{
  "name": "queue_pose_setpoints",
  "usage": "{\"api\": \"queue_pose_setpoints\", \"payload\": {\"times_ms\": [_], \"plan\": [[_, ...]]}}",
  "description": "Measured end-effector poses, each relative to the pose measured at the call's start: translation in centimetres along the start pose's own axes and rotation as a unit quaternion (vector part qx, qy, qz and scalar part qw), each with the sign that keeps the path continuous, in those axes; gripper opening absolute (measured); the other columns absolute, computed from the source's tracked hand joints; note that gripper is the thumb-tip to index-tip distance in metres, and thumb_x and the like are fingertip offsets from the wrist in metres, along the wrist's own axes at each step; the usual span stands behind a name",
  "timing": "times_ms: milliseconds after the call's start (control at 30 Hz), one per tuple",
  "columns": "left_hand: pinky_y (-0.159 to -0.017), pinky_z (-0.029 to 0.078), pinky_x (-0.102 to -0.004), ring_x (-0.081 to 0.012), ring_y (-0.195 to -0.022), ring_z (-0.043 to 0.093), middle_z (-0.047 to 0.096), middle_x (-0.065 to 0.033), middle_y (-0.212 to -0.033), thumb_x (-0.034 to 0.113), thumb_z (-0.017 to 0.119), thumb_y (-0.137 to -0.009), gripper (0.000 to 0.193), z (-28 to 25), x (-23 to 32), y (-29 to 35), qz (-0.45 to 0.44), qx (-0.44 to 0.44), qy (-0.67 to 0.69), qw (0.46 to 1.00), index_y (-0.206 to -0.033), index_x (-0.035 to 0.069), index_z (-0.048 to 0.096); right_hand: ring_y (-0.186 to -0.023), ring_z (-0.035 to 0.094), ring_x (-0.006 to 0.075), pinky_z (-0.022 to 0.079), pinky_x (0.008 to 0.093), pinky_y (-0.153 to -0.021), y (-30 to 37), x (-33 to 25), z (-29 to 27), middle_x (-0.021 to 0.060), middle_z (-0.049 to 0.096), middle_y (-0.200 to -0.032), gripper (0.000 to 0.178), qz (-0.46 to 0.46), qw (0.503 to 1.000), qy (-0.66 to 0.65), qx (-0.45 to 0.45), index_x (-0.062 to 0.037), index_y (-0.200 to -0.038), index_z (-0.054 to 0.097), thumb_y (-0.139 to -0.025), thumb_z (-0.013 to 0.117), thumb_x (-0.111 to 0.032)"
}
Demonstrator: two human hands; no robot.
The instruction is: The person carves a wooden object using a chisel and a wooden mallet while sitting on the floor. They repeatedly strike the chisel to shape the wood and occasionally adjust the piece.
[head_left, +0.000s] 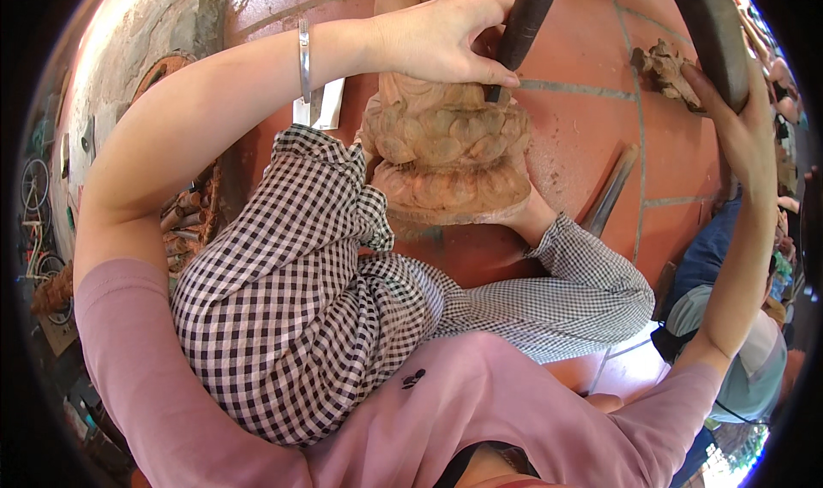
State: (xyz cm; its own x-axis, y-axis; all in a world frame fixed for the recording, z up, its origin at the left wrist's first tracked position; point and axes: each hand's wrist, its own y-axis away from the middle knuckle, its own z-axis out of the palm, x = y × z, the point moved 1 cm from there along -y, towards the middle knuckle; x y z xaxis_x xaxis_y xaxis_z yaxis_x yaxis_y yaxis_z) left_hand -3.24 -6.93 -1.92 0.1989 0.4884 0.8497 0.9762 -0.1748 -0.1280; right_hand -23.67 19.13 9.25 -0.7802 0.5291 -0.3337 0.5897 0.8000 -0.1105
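A carved wooden statue (pixel 454 137) with rings of lotus petals round its base stands on the tiled floor between my bent legs. The fingers of my left hand (pixel 446 38) are closed round a dark chisel (pixel 530 21). Its lower end meets the statue's upper petals, and the chisel leans to the right. Off to the right, my right hand (pixel 744 137) grips a thick, dark, club-shaped mallet (pixel 716 38), held apart from the chisel. The statue's top is partly hidden behind my left hand and cut off by the frame edge.
A long tapered tool (pixel 610 192) lies on the red tiles right of the statue. Beyond it sits a rough, crumpled brown piece (pixel 664 72). A white object (pixel 321 107) is near my left knee. Another person (pixel 729 334) sits close at the right.
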Motion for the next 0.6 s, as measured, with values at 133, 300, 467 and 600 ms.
{"api": "queue_pose_setpoints", "payload": {"times_ms": [133,300,467,600], "plan": [[-0.083,0.057,-0.0356,-0.0218,-0.084,0.069,0.068,-0.0125,-0.083,0.017,0.074,-0.083,0.035,0.5,0.0,-0.2,0.045,0.026,-0.05,0.997,-0.107,-0.003,0.057,-0.107,0.063,0.0204,0.051,0.0322,-0.089,-0.1,-0.5,-0.5,0.0134,0.062,-0.12,0.055,-0.137,0.984,0.1,0.051,-0.0056,-0.138,0.05,-0.089,0.072,-0.014],[-0.086,0.056,-0.036,-0.0222,-0.088,0.069,0.068,-0.0127,-0.088,0.018,0.074,-0.085,0.034,0.4,-0.3,-0.3,0.011,0.006,-0.025,1.0,-0.107,-0.003,0.058,-0.113,0.061,0.0225,0.05,0.0325,-0.093,0.5,-0.1,0.2,0.015,0.062,-0.122,0.056,-0.12,0.983,0.132,0.049,-0.0061,-0.14,0.048,-0.089,0.071,-0.007],[-0.087,0.056,-0.0358,-0.0218,-0.09,0.068,0.068,-0.012,-0.09,0.018,0.074,-0.086,0.033,0.3,-0.2,-0.3,0.004,-0.002,0.018,1.0,-0.105,-0.004,0.058,-0.113,0.061,0.0218,0.05,0.0333,-0.092,0.3,0.9,0.7,0.014,0.063,-0.121,0.056,-0.127,0.988,0.061,0.07,-0.0055,-0.14,0.047,-0.089,0.07,-0.009],[-0.087,0.056,-0.0353,-0.0212,-0.089,0.068,0.067,-0.0116,-0.089,0.017,0.074,-0.086,0.032,0.4,-0.5,-0.1,0.007,-0.005,0.007,1.0,-0.103,-0.004,0.058,-0.111,0.061,0.0207,0.051,0.0336,-0.091,0.2,-0.1,0.7,0.0126,0.063,-0.119,0.055,-0.053,0.998,0.039,0.007,-0.0049,-0.14,0.047,-0.09,0.07,-0.012]]}}
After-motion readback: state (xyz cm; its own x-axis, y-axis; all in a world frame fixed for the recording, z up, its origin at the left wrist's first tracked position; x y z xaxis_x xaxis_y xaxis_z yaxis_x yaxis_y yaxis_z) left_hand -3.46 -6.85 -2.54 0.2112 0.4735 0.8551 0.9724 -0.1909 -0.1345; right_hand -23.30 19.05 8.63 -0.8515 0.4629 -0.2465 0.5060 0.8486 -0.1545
